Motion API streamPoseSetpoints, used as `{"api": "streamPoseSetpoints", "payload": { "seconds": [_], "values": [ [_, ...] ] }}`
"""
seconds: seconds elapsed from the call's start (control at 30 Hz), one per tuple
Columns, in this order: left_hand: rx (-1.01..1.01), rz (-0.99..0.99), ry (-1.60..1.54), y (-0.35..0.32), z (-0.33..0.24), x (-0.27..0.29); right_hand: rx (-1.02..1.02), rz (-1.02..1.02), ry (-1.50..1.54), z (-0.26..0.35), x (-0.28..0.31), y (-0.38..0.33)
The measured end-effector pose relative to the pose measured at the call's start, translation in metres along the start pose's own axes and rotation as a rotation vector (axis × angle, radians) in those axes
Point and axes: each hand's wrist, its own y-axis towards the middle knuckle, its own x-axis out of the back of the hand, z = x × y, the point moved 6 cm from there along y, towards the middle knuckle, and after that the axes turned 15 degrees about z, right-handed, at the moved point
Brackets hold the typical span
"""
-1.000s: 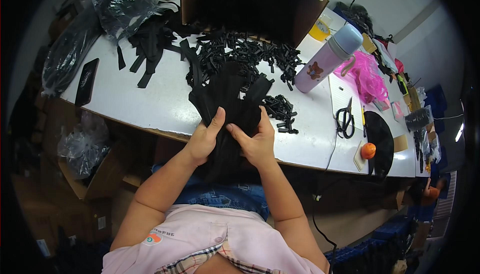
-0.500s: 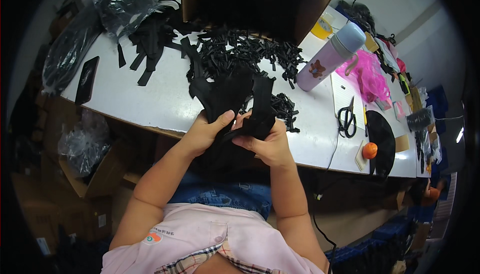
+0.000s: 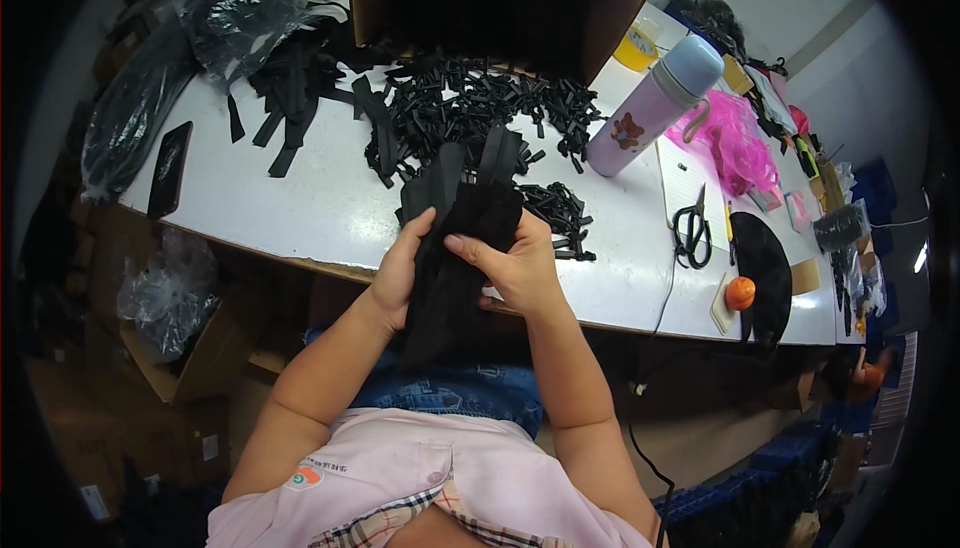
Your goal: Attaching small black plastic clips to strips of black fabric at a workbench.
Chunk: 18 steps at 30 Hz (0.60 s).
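Now both hands, left hand (image 3: 402,266) and right hand (image 3: 515,266), clasp black fabric bundle (image 3: 455,238).

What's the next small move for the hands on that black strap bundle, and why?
Probably square up the bundle's ends. Both the left hand and right hand grip the bundle of black straps at the table edge, and its upper ends fan out unevenly above the fingers, near the pile of small black pieces.

Workshop: strap-strewn worktable (image 3: 300,198), cartons
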Motion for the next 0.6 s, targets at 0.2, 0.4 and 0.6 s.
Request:
{"api": "streamPoseSetpoints", "payload": {
  "seconds": [0.2,0.4,0.6],
  "values": [
    [0.049,0.119,0.527,-0.002,-0.003,-0.009,-0.075,0.017,0.000,-0.008,0.002,-0.006],
    [0.161,0.064,0.570,-0.008,0.004,-0.012,0.113,0.009,-0.066,0.027,0.017,0.000],
    [0.194,0.027,0.525,-0.016,0.009,-0.005,0.302,-0.364,-0.230,0.068,0.042,-0.030]
  ]
}}
